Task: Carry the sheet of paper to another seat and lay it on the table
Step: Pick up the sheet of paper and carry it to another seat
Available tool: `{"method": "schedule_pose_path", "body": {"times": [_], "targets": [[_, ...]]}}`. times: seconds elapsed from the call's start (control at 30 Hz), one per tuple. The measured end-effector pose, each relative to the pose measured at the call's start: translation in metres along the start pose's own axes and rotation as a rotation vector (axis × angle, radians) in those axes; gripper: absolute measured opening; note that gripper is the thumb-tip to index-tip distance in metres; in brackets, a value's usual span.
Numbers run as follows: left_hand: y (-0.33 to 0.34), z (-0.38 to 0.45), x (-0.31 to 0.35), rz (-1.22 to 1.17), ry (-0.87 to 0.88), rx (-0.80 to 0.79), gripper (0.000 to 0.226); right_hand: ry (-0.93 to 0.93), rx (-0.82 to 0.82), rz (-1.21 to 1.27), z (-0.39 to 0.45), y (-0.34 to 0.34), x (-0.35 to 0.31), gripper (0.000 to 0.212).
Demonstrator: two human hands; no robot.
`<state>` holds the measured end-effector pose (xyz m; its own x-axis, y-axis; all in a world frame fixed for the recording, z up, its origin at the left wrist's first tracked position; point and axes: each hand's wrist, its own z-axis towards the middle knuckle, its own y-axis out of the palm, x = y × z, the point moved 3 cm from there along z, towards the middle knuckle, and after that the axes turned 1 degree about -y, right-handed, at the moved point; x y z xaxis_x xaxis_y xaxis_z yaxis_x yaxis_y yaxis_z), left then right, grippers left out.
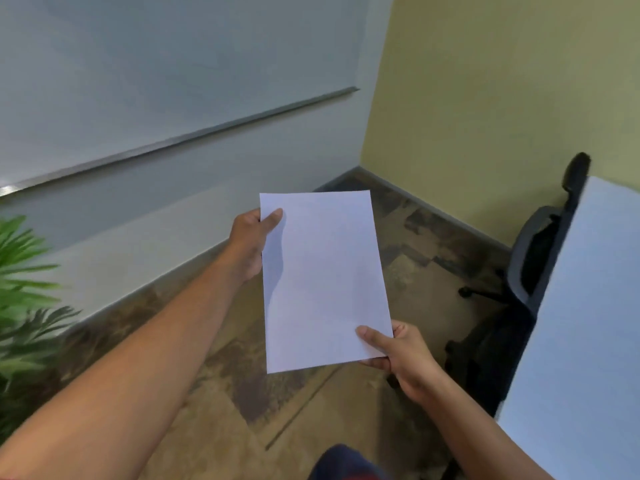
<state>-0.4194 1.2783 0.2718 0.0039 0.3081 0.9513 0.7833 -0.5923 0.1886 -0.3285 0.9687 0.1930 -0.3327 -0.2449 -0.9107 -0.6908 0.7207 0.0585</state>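
Item: potted plant (24,292), green fronds, far left edge, blurred; standing against the pale wall.

Item: wall board (156,81), large, pale, with a metal rail along its lower edge; upper left of the view.

Item: left hand (247,244), arm stretched forward; thumb lying on top of the paper's far left corner, fingers hidden beneath; pinching the sheet there.

Item: sheet of paper (323,278), white, blank on the visible face, held roughly flat in the air over the floor (242,393); touching nothing but the two hands; gripped at opposite corners; a slight bow shows along its left side.

Item: right hand (398,355), nearer the body; thumb on top of the near right corner, fingers curled under; pinching the sheet likewise.

Item: office chair (533,258), dark, with armrests, standing in the corner by the yellow wall; tucked against the table.

Item: table (588,323), pale top, right edge of the view; well to the right of the paper; the part in view is bare.

Status: the paper is lifted and in transit; carrying appears under way, judging by the blur; laying it down is not yet done. Remaining: reach the seat, bring the sheet over the tabletop, lower it flat, release both pinches. Whether this chair is the intended seat cannot be told.
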Motion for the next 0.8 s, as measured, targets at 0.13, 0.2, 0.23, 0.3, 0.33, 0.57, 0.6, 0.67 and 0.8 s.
{"method": "schedule_pose_path", "body": {"times": [0.13, 0.2, 0.23, 0.3, 0.33, 0.57, 0.6, 0.67, 0.8], "targets": [[0.047, 0.078, 0.011, 0.034, -0.005, -0.11, 0.019, -0.042, 0.131, 0.059, 0.046, -0.016, -0.021, 0.018], [0.074, 0.118, 0.013, 0.045, -0.011, -0.154, 0.021, -0.053, 0.179, 0.086, 0.073, -0.026, -0.029, 0.017], [0.088, 0.139, 0.014, 0.055, -0.012, -0.174, 0.021, -0.06, 0.198, 0.106, 0.088, -0.032, -0.033, 0.018], [0.116, 0.179, 0.018, 0.069, -0.019, -0.219, 0.018, -0.076, 0.232, 0.142, 0.117, -0.042, -0.046, 0.018], [0.131, 0.197, 0.021, 0.075, -0.021, -0.242, 0.017, -0.077, 0.251, 0.151, 0.132, -0.048, -0.053, 0.018], [0.231, 0.318, 0.057, 0.126, -0.014, -0.381, 0.014, -0.081, 0.347, 0.198, 0.229, -0.092, -0.121, 0.019], [0.245, 0.333, 0.06, 0.122, -0.015, -0.388, 0.014, -0.081, 0.374, 0.203, 0.242, -0.101, -0.129, 0.018], [0.273, 0.361, 0.064, 0.112, -0.018, -0.418, 0.014, -0.092, 0.418, 0.231, 0.263, -0.117, -0.145, 0.016], [0.338, 0.422, 0.069, 0.132, -0.039, -0.521, 0.016, -0.116, 0.506, 0.282, 0.305, -0.149, -0.171, 0.016]]}}
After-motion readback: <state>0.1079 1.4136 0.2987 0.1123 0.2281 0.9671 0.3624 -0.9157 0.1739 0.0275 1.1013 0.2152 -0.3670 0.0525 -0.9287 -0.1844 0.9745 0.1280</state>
